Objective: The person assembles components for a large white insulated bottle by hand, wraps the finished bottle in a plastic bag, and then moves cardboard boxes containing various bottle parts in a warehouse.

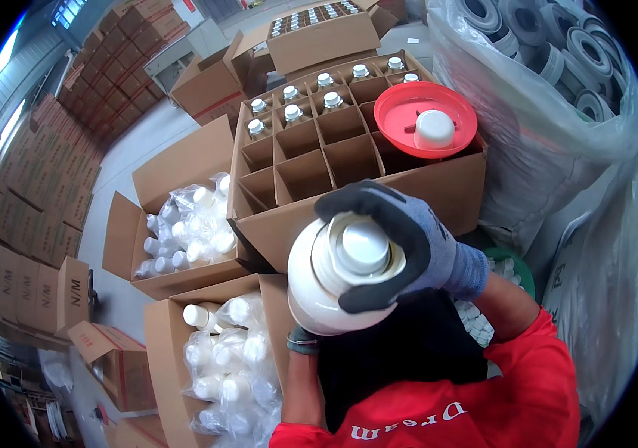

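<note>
1. While the right hand (427, 246), gloved, curves over the top of a white plastic bottle (319, 302), its dark-coated fingers (367, 297) grasp the neck beside the white cap (364, 246).
2. Because the bottle covers most of the left hand (303, 341), which shows chiefly as a cuff at the lower left, I cannot tell how its fingers are set.
3. The bottle is above the person's lap, just on the near side of a divided carton (282, 231) whose cells open upward.
4. White-capped bottles (293, 113) stand in the farther cells; a red dish (394, 112) holding a loose white cap (434, 128) overlaps the carton's right-hand edge.
5. On the left, two open cartons of bagged white bottles (233, 351) crowd close, flaps and walls raised; on the right, a clear sack of grey rings (588, 52) bulges near the divided carton.
6. A strip of pale floor (119, 224) runs between these cartons and the stacked cartons (28, 216) farther left.
7. Dark lettering marks the left-hand stacks, red print a small carton (121, 366) at lower left, and white letters, upside down, the person's red shirt (423, 418).
</note>
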Action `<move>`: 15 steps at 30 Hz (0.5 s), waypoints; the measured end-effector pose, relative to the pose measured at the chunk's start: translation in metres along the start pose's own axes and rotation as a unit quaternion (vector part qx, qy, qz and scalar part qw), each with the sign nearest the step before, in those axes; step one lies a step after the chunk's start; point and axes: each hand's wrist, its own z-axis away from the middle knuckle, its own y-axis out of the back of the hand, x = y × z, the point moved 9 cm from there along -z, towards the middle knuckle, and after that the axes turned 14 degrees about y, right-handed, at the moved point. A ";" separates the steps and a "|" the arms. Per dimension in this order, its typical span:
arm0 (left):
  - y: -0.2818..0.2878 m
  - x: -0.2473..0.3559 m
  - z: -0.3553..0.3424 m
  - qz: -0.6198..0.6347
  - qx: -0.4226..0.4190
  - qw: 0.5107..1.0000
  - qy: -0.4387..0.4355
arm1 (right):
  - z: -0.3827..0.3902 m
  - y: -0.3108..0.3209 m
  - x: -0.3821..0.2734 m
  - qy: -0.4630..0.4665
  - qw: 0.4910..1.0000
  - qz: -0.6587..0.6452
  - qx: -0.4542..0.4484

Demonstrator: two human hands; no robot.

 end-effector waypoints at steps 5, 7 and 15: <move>0.000 -0.015 -0.012 -0.002 -0.002 1.000 0.013 | -0.008 0.006 0.025 -0.035 0.995 0.050 0.081; -0.002 -0.029 -0.015 0.007 -0.005 1.000 0.020 | -0.016 -0.006 0.027 -0.036 0.993 0.088 0.065; -0.013 -0.084 -0.008 0.014 -0.019 0.996 0.085 | -0.022 -0.021 0.051 -0.111 0.992 0.051 0.043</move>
